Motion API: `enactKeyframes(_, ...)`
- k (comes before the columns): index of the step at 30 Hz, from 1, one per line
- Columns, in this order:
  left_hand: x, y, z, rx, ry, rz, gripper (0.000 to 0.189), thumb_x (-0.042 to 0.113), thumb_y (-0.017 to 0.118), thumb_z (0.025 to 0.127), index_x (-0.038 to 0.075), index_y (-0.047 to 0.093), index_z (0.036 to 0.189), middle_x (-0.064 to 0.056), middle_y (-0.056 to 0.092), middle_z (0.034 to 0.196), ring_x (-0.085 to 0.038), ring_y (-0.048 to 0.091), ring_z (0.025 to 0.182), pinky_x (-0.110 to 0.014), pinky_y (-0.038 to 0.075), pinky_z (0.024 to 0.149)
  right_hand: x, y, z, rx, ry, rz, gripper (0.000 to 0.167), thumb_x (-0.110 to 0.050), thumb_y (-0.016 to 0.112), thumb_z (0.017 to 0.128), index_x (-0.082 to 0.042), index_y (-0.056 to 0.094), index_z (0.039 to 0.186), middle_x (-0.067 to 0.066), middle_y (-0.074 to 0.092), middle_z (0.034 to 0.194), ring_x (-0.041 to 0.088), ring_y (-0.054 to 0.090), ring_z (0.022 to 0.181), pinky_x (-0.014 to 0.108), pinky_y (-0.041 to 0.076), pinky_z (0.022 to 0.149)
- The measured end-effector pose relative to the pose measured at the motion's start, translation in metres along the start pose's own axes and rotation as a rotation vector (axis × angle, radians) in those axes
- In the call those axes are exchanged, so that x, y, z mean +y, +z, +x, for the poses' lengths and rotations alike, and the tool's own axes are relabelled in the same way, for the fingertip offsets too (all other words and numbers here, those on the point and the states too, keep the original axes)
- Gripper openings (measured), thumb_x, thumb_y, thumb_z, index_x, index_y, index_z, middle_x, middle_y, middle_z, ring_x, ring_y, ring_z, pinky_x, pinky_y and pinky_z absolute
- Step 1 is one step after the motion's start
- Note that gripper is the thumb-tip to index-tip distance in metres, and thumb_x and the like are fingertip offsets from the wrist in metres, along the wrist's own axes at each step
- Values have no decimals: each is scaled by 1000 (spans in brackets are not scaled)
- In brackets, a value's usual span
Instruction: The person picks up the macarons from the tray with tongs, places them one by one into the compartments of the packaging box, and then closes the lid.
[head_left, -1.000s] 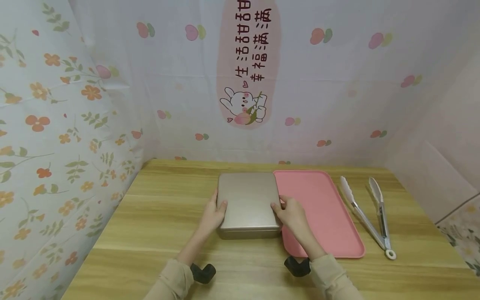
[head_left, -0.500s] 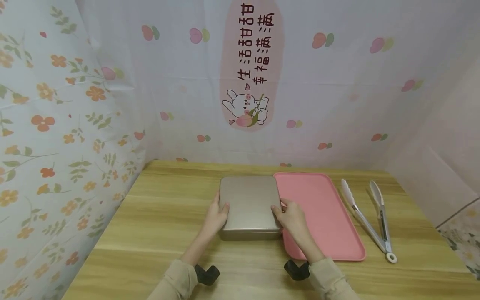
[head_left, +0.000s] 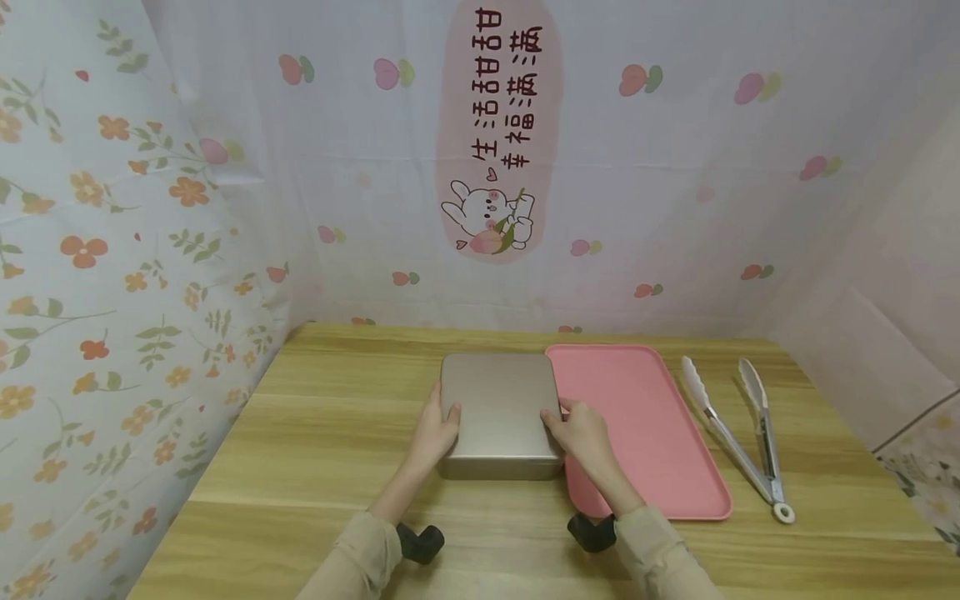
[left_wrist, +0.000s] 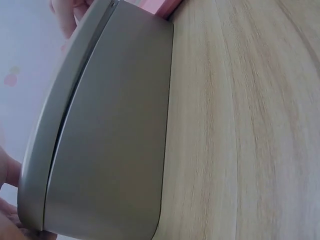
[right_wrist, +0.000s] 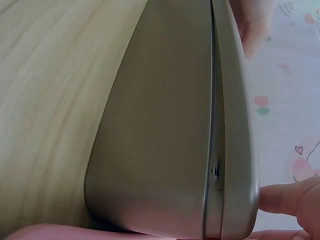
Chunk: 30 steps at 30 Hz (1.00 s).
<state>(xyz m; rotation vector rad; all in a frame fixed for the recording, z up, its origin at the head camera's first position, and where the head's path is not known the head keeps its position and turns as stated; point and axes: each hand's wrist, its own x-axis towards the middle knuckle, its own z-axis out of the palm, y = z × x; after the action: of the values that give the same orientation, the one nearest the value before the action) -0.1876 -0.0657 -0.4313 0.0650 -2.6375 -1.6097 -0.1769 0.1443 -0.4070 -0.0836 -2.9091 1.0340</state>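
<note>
A square champagne-coloured metal box (head_left: pixel 491 471) stands on the table, and its lid (head_left: pixel 501 404) sits on top with a dark seam below. My left hand (head_left: pixel 435 429) grips the lid's left side, thumb on the top face and the other fingers mostly hidden along the side. On the opposite side my right hand (head_left: pixel 583 432) holds the lid the same way, thumb on top. In the right wrist view the gap under the lid (right_wrist: pixel 240 150) widens toward the right hand's corner. The left wrist view shows a narrow seam beside the box wall (left_wrist: pixel 110 130).
To the right of the box lies a pink tray (head_left: pixel 637 433), its left edge close against the box. Farther right, metal tongs (head_left: pixel 738 450) with pale tips lie spread on the wooden table (head_left: pixel 315 433). Patterned cloth (head_left: pixel 360 167) hangs behind and at the sides.
The head view has shifted slightly. Both hands keep their hold on the lid, and the box, tray and tongs stay in place.
</note>
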Motion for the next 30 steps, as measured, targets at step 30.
enactKeyframes(30,-5,-14,11,-29,34,45,45,6,39,94,-11,32,136,-30,38,137,-43,39,126,-50,34,105,4,0,16,-151,145,236,32,-9,51,91,12,58,113,26,65,93,12,59,58,29,56,51)
